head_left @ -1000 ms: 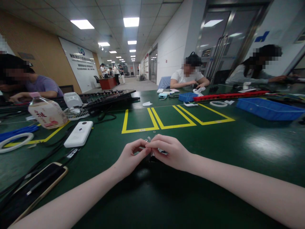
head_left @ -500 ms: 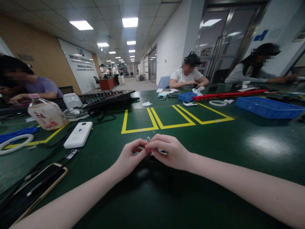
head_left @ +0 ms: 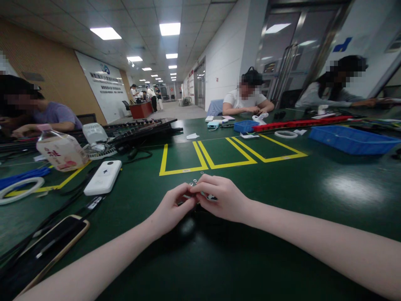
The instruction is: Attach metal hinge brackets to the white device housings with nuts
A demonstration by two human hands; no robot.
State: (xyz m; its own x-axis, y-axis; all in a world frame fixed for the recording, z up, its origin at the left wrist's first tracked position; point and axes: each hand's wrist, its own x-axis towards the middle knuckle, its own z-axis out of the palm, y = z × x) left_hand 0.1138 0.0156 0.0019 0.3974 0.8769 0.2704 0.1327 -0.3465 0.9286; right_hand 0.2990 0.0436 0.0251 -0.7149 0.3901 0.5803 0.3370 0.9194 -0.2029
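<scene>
My left hand (head_left: pixel 174 205) and my right hand (head_left: pixel 223 198) meet at the fingertips over the near middle of the green table (head_left: pixel 200 259). Both are closed in a pinch. Whatever lies between the fingertips is mostly covered; only bits of something small, pale and dark show by the right fingers. Just beyond the fingers, several small metal rings (head_left: pixel 194 181), like washers or nuts, lie on the tabletop.
Yellow tape (head_left: pixel 232 164) marks boxes ahead. On the left are a white power bank (head_left: pixel 103 177), a phone (head_left: pixel 46 251), black cables, a bottle (head_left: pixel 61 148) and a small white fan (head_left: pixel 95 133). A blue tray (head_left: pixel 354 140) stands right; people sit around the table.
My fingers have shifted slightly where they meet, and the pale bit below the right fingertips is now less visible. Both hands stay together in nearly the same place.
</scene>
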